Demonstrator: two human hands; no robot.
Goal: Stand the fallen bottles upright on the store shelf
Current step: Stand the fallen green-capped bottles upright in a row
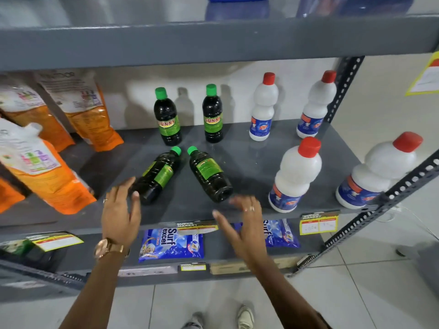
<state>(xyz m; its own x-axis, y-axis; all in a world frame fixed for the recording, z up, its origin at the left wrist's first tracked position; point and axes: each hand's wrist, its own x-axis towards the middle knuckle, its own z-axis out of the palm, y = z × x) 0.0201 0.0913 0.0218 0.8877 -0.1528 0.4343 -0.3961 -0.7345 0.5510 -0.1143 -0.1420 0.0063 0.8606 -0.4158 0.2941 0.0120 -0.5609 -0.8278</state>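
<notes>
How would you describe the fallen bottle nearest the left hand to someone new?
Find the grey middle shelf. Two dark bottles with green caps lie there in front of two standing ones. It is the left fallen bottle, its base beside the left hand, its cap pointing up and right.

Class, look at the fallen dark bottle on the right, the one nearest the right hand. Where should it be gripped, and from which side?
Grip the right fallen bottle round its wide lower body, coming from the shelf's front edge. Its base points toward the right hand, open just short of it, while the green cap points to the back, so a body grip probably lets the hand tip it upright.
</notes>
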